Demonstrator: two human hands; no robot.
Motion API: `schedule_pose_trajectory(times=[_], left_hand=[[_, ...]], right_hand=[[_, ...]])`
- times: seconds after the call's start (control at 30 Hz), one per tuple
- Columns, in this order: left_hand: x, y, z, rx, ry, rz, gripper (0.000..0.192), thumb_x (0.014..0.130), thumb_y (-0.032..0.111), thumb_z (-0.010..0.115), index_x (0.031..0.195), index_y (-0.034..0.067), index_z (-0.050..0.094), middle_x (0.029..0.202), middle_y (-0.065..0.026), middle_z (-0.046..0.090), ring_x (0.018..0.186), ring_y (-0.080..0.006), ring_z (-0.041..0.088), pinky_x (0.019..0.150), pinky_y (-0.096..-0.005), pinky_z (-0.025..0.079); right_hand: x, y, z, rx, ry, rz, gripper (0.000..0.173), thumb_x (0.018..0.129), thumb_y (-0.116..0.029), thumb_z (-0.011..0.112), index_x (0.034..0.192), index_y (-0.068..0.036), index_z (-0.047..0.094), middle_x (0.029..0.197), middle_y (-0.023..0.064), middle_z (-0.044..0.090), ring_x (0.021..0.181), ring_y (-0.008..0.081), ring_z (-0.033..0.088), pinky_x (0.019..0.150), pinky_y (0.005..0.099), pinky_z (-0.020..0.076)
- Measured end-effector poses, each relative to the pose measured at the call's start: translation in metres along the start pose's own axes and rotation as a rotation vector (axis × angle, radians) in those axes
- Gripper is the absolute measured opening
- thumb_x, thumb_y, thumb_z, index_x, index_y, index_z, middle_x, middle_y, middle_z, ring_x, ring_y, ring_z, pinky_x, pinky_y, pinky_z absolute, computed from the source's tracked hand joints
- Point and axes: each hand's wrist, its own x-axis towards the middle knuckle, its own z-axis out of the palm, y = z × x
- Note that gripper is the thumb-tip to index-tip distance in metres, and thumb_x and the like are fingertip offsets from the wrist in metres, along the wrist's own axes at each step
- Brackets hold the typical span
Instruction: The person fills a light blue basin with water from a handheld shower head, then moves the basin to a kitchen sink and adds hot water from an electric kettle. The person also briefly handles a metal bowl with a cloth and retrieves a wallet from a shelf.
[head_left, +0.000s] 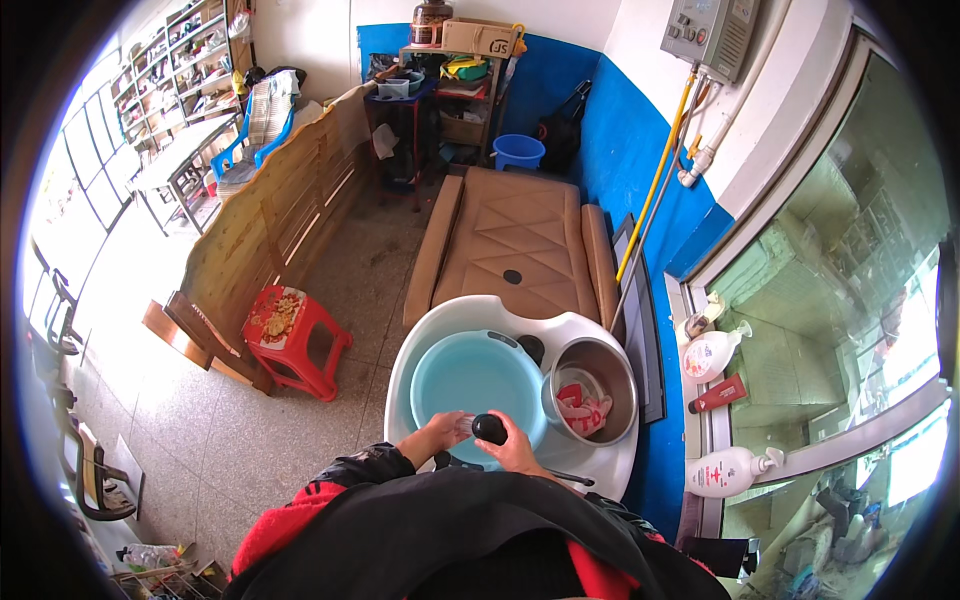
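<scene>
In front of me, a light blue plastic basin (480, 379) with water in it stands in a white shampoo sink (405, 360). My right hand (512, 448) is closed around a rounded black object (490, 429) over the basin's near edge; it may be a shower head. Close to its left side, my left hand (450, 430) has its fingers by a pale, blurred patch that may be running water; I cannot tell if it holds anything. To the right of the basin, a metal pot (556, 390) holds a red and pinkish-white cloth or package (583, 411).
A brown padded shampoo bed (517, 240) extends beyond the sink. Pump bottles (720, 472) and a red tube (718, 394) line the right windowsill. A red stool (322, 352) with food bits on top stands left, beside a wooden partition (247, 232). A blue bucket (519, 154) stands at the back.
</scene>
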Motion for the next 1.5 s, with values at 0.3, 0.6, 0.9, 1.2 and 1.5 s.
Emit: schedule_pose_trajectory(times=[0.3,0.6,0.9,1.2,1.5], left_hand=[[0.001,0.000,-0.001,0.014,-0.003,0.001,0.032,0.094,0.024,0.039,0.110,0.003,0.056,0.104,-0.0119,0.059,0.094,-0.0229,0.057,0.080,-0.0356,0.047],[-0.001,0.000,0.000,0.024,0.001,0.004,0.030,0.093,0.023,0.040,0.109,0.005,0.057,0.101,-0.0102,0.059,0.091,-0.0209,0.057,0.079,-0.0349,0.047],[0.010,-0.004,-0.008,0.004,-0.021,0.014,0.028,0.091,0.023,0.044,0.108,0.004,0.056,0.099,-0.0094,0.060,0.090,-0.0222,0.058,0.078,-0.0353,0.048],[0.028,0.009,-0.006,-0.179,-0.010,0.069,0.022,0.091,0.024,0.049,0.101,0.004,0.054,0.094,-0.0097,0.060,0.079,-0.0241,0.060,0.065,-0.0359,0.051],[-0.020,0.032,0.020,-0.071,-0.272,0.129,0.045,0.096,0.036,0.028,0.113,0.002,0.053,0.111,-0.0131,0.057,0.101,-0.0261,0.056,0.087,-0.0350,0.045]], right_hand=[[0.000,0.000,0.000,0.002,-0.006,0.006,0.060,0.069,-0.022,0.077,0.118,-0.003,0.048,0.102,0.0127,0.060,0.095,0.0196,0.058,0.084,0.0311,0.0453],[0.000,0.003,0.000,0.002,-0.006,0.013,0.059,0.069,-0.020,0.076,0.118,-0.003,0.048,0.102,0.0129,0.060,0.094,0.0191,0.058,0.084,0.0307,0.0451],[0.001,-0.007,-0.003,0.026,-0.010,0.018,0.059,0.068,-0.019,0.077,0.117,-0.003,0.049,0.101,0.0124,0.060,0.093,0.0191,0.058,0.083,0.0310,0.0451],[0.009,-0.056,-0.040,0.090,-0.026,-0.017,0.055,0.069,-0.013,0.076,0.117,-0.003,0.049,0.099,0.0099,0.060,0.092,0.0152,0.057,0.083,0.0304,0.0456],[-0.003,-0.091,-0.077,0.075,-0.009,-0.021,0.056,0.068,-0.009,0.076,0.117,-0.004,0.051,0.101,0.0077,0.059,0.094,0.0149,0.055,0.086,0.0277,0.0428]])
